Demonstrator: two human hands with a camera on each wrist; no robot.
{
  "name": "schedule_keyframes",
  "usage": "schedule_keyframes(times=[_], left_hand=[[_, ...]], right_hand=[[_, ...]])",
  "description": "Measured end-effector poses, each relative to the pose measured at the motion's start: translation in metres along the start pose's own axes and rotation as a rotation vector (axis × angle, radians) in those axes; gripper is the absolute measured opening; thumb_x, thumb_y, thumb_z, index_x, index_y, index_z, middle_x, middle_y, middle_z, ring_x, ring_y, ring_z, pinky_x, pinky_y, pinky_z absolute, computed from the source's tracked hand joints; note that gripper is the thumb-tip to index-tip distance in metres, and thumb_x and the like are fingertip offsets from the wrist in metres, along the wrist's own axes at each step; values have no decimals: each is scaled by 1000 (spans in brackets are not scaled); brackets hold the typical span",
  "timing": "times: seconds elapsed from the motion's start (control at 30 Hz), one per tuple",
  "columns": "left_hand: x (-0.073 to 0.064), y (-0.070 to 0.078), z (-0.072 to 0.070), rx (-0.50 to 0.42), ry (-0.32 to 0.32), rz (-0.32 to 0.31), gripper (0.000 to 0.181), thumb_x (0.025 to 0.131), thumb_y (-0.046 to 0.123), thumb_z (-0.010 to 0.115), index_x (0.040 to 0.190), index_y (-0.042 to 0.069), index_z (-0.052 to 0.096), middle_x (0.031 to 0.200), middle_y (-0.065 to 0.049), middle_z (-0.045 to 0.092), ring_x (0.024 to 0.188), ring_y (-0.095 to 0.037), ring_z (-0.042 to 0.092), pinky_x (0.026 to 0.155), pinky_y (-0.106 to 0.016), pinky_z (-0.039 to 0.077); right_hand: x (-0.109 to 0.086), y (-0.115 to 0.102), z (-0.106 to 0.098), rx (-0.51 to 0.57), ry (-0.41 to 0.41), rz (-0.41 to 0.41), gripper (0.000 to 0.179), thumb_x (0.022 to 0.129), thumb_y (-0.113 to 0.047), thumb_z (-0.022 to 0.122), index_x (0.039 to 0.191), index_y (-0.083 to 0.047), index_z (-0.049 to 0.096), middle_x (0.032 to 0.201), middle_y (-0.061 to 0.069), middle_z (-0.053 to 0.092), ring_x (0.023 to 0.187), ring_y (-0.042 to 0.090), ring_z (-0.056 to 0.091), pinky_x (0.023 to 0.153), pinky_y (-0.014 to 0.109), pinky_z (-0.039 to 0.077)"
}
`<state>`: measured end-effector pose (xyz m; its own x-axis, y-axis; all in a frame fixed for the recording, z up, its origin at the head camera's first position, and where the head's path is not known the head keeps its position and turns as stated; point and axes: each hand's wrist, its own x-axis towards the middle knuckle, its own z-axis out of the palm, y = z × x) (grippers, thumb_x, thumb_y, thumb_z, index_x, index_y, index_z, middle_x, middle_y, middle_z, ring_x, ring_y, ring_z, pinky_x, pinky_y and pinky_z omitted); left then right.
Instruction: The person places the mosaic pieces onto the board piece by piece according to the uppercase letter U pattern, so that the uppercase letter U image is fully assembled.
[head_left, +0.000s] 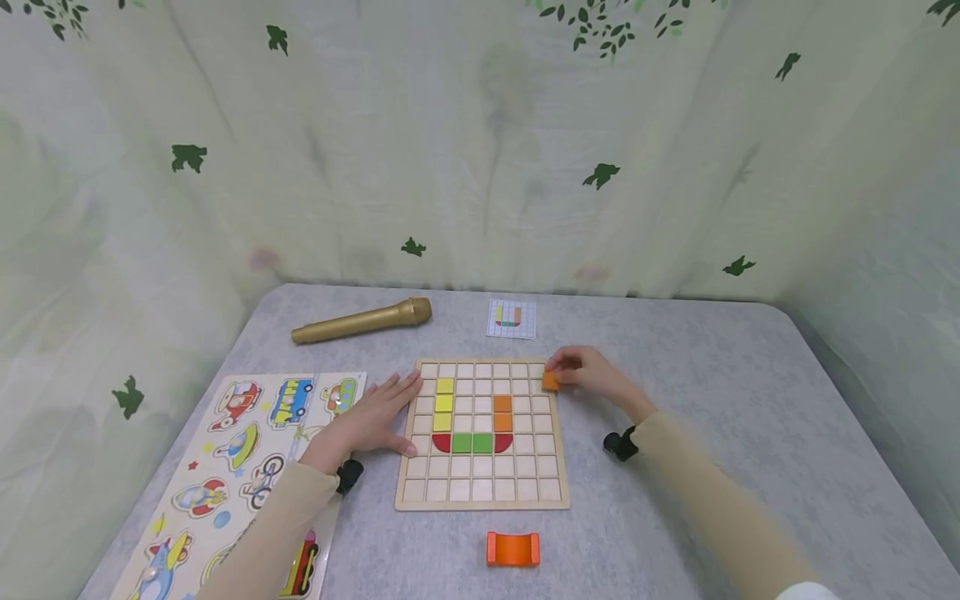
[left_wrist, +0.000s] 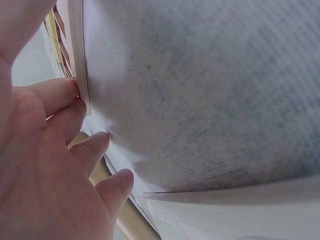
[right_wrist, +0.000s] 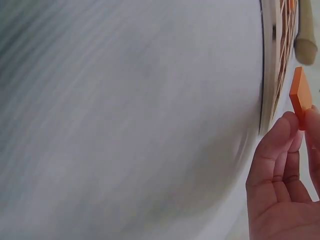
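A square wooden grid board [head_left: 482,505] lies mid-table. On it, yellow tiles [head_left: 444,402] form a left column, red rounded tiles [head_left: 503,442] mark both lower corners, green tiles [head_left: 472,442] lie between them, and two orange tiles [head_left: 502,413] stack up the right side. My right hand [head_left: 592,371] pinches a loose orange square tile [right_wrist: 301,92] between thumb and fingers, over the board's upper right corner. With fingers spread, my left hand [head_left: 371,421] rests against the board's left edge; its fingertips [left_wrist: 70,90] touch the frame in the left wrist view.
Behind the board lies a small pattern card [head_left: 512,319] with a similar U-shaped figure. A gold microphone-shaped stick [head_left: 362,321] is at the back left. A vehicle picture puzzle board [head_left: 225,450] lies left, partly under the left arm. An orange curved block [head_left: 513,550] sits in front.
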<state>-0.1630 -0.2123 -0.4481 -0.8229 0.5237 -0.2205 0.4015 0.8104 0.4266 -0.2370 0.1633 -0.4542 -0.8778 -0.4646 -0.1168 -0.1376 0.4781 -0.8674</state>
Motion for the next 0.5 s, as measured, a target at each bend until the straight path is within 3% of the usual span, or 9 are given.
schedule_keyframes(times=[0.5], left_hand=[[-1,-2,1,1,7,-4,106,74,46,77,151,0,21,157,-17,14,142,-42,8,110,-61,9]], right_hand=[[42,-30,47,-56,-81,-7,11,86,5,59,93,0,66,82,6,62,68,15,54,62,25,48]])
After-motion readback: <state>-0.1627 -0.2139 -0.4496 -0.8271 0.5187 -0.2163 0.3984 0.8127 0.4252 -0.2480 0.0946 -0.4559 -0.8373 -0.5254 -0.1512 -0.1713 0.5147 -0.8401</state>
